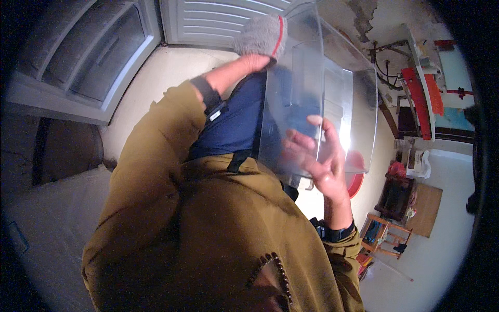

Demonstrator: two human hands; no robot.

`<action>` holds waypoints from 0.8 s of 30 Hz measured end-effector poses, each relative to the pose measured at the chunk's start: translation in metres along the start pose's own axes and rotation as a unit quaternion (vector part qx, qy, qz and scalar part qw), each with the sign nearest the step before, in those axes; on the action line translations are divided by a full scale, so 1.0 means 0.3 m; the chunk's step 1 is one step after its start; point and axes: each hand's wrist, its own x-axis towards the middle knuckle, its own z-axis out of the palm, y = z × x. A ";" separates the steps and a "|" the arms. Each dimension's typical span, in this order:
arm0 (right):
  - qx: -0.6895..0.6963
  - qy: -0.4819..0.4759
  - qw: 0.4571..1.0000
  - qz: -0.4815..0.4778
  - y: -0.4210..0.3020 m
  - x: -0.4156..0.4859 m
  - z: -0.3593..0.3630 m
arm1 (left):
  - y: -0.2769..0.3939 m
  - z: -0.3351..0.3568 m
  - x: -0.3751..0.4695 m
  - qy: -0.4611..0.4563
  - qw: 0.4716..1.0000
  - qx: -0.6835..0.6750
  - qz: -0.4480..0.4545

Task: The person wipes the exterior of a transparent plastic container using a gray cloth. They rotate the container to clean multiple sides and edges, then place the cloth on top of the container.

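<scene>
A clear plastic drawer or bin (296,144) is tilted in front of my waist and thighs. My right hand (325,160) grips its near right wall, some fingers blurred and partly seen through the plastic. At the bin's far left edge is my left hand (262,61), its wrist bent. A fuzzy grey mitt (259,35) with a red band covers that hand and hides its fingers. The mitt appears to touch or overlap the bin's edge; contact is not certain.
A white-framed cabinet (128,74) with dark panels stands left. A white louvred panel (226,19) lies ahead. Behind the bin, a red basin (355,183) is on the floor. Further right are a wooden stool (384,234), a cardboard sheet (427,210) and a red-fronted shelf (416,101).
</scene>
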 end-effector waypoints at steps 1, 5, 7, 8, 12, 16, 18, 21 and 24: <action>-0.020 0.004 1.000 -0.011 0.001 0.008 0.001 | 0.048 0.011 -0.060 0.039 0.998 0.022 0.044; -0.024 0.030 0.998 -0.057 -0.004 0.021 0.005 | 0.275 0.041 -0.319 0.110 0.954 0.237 0.148; -0.028 0.049 0.997 -0.058 -0.009 0.020 0.004 | 0.375 0.022 -0.418 0.090 0.957 0.251 0.112; -0.039 0.047 0.996 -0.057 -0.011 0.019 0.004 | 0.418 0.004 -0.456 0.054 0.963 0.220 0.144; -0.045 0.025 0.998 -0.034 -0.011 0.016 0.003 | 0.562 -0.089 -0.538 -0.049 0.983 0.134 0.113; -0.038 -0.002 0.999 -0.024 -0.002 0.017 0.008 | 0.627 -0.185 -0.516 -0.119 0.986 0.096 0.066; -0.031 -0.008 0.999 -0.020 0.003 0.016 0.008 | 0.619 -0.218 -0.469 -0.159 0.979 0.119 0.039; -0.029 0.000 1.000 0.002 0.012 0.009 0.007 | 0.563 -0.229 -0.378 -0.183 0.967 0.178 0.016; -0.026 0.002 1.000 0.005 0.021 0.007 0.008 | 0.447 -0.193 -0.266 -0.125 0.981 0.150 0.016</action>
